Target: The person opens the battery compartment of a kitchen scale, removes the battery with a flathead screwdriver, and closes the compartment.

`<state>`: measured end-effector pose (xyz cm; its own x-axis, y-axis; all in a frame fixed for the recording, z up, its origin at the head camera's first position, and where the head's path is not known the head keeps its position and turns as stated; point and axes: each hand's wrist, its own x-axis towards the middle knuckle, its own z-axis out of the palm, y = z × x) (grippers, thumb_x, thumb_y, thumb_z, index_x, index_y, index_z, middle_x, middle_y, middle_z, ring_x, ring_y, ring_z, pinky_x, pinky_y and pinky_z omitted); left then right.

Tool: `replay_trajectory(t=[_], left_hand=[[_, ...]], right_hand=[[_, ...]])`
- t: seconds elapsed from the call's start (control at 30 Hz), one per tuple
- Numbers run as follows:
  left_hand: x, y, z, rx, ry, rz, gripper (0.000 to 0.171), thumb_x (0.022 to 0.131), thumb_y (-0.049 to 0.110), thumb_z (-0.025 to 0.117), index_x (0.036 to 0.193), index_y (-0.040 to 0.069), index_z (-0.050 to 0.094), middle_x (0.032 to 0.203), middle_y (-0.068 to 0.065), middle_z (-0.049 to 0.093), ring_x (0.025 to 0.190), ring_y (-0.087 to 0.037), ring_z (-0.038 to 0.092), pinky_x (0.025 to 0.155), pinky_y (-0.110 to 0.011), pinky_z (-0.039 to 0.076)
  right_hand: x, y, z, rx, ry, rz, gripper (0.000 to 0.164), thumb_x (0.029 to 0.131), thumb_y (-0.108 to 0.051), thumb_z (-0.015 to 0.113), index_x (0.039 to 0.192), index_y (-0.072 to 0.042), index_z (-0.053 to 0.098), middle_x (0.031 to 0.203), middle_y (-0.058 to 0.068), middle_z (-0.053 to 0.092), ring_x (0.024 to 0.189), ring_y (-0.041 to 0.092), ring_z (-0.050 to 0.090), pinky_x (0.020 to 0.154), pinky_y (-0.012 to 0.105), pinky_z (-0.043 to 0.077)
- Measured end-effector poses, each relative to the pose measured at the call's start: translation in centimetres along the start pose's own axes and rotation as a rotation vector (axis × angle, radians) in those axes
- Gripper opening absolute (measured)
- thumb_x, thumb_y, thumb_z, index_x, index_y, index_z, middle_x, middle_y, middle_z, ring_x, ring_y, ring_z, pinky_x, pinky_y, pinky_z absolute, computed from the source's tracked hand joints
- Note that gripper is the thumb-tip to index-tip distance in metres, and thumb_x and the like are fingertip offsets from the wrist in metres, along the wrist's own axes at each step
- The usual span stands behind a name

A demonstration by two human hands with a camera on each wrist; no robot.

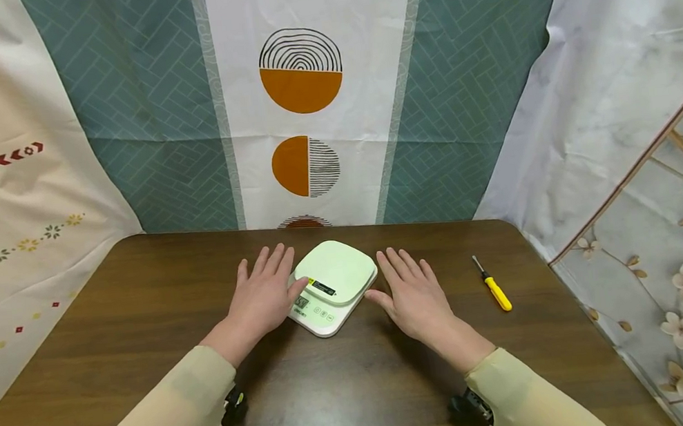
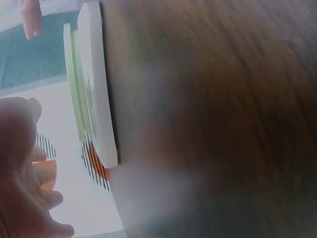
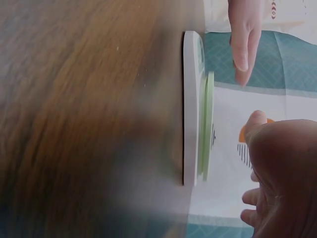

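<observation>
A kitchen scale point(image 1: 335, 272) with a pale green square top and a white base lies flat on the brown table. Buttons and a small display show on its near side. My left hand point(image 1: 265, 292) is held at the scale's left, fingers straight and spread, thumb over its edge. On the other side my right hand point(image 1: 414, 295) has its fingers extended too, the thumb pointing at the scale. Both wrist views show the scale's side, white base point(image 2: 96, 89) and green top point(image 3: 208, 124), with the hands raised above table level. Neither hand holds anything.
A screwdriver point(image 1: 495, 288) with a yellow handle lies right of my right hand, its shaft pointing away. Patterned cloths point(image 1: 149, 108) hang behind and at both sides of the table point(image 1: 143, 345). Dark straps with devices sit at both wrists.
</observation>
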<state>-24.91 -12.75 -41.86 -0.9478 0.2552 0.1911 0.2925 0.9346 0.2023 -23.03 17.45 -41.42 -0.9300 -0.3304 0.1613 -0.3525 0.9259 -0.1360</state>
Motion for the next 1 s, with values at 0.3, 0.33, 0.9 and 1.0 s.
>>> replay_trajectory(t=[0.3,0.33,0.9,1.0], left_hand=[[0.7,0.5,0.6,-0.002,-0.032,-0.026,0.08,0.114,0.052,0.057,0.173,0.003,0.032,0.178,-0.021,0.031,0.164,-0.047,0.026,0.127,-0.076,0.015],[0.8,0.5,0.7,-0.005,-0.036,-0.029,0.081,0.114,0.052,0.057,0.173,0.003,0.031,0.178,-0.021,0.031,0.164,-0.047,0.026,0.127,-0.076,0.015],[1.1,0.7,1.6,-0.024,-0.07,-0.053,0.081,0.115,0.053,0.055,0.172,0.0,0.033,0.175,-0.024,0.036,0.159,-0.048,0.036,0.126,-0.076,0.021],[1.1,0.8,1.8,-0.022,-0.064,-0.048,0.079,0.115,0.052,0.056,0.171,0.0,0.035,0.173,-0.025,0.039,0.157,-0.048,0.039,0.125,-0.076,0.023]], right_hand=[[0.2,-1.1,0.6,0.008,0.003,-0.02,0.085,0.111,-0.058,0.058,0.174,-0.007,0.032,0.178,0.019,0.033,0.165,0.041,0.027,0.131,0.064,0.022],[0.2,-1.2,0.7,0.011,-0.001,-0.021,0.085,0.112,-0.058,0.057,0.174,-0.007,0.032,0.178,0.019,0.033,0.165,0.041,0.027,0.131,0.064,0.023],[0.3,-2.5,1.5,0.021,-0.034,-0.027,0.085,0.111,-0.061,0.057,0.171,-0.003,0.038,0.167,0.029,0.045,0.154,0.047,0.045,0.125,0.065,0.034],[0.2,-2.7,1.6,0.025,-0.044,-0.021,0.086,0.111,-0.061,0.056,0.17,-0.003,0.039,0.164,0.03,0.048,0.151,0.048,0.047,0.124,0.064,0.037]])
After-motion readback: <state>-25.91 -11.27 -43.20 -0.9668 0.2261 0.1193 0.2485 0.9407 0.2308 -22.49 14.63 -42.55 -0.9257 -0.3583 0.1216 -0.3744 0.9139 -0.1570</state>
